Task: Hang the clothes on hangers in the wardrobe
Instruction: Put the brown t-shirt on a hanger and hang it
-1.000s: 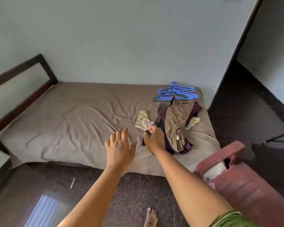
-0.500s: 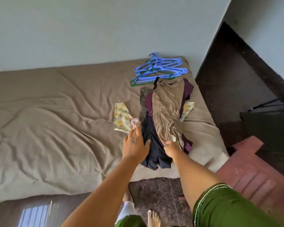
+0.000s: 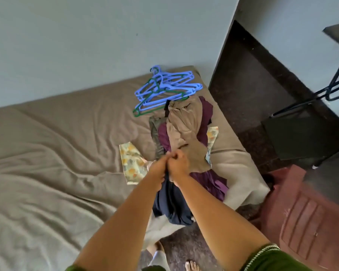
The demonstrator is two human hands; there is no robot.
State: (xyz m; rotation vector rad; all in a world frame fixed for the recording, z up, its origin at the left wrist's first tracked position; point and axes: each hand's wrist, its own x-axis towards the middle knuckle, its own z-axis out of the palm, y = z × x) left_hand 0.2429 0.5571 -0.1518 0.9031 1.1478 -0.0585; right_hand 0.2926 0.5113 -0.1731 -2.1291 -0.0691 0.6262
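Both hands now meet on the dark garment.
The left hand (image 3: 158, 169) and right hand (image 3: 178, 166), apart half a second ago, pinch the navy cloth (image 3: 171, 205) at frame centre, on the bed (image 3: 47, 173); hangers (image 3: 164, 89) lie above.

No readable text, label, brand, number or sign appears on anything in view.

Both bare arms are stretched out forward and angled inward, so the wrists end up side by side. Left hand (image 3: 158, 168) and right hand (image 3: 178, 164) are touching each other, fingers curled tight, both gripping the same dark navy garment (image 3: 171, 206).
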